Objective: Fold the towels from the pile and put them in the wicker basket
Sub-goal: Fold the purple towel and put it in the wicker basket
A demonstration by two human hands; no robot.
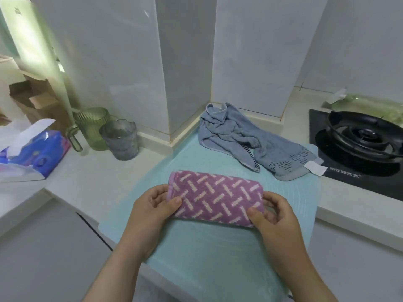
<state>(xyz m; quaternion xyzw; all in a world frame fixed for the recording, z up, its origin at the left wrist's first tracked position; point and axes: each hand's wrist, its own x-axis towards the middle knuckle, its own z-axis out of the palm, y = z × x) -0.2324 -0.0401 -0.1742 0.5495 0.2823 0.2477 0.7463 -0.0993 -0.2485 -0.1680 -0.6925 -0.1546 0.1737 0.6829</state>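
Now both hands, left (156, 205) and right (275, 212), pinch the purple towel (216, 198).

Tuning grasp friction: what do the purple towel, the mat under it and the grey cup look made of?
Purple towel: terry cloth, matte, fuzzy pile with woven pale dashes. Mat: thin teal sheet, likely silicone or plastic, smooth, faint rings. Grey cup: translucent, glass or plastic; cannot tell which.

You're in a home kitchen: a black gas hob (359, 138) sits in the white counter (87, 177), wall tiles (250, 62) behind it, glass cups (121, 140) and a tissue pack (41, 153) well left of it.
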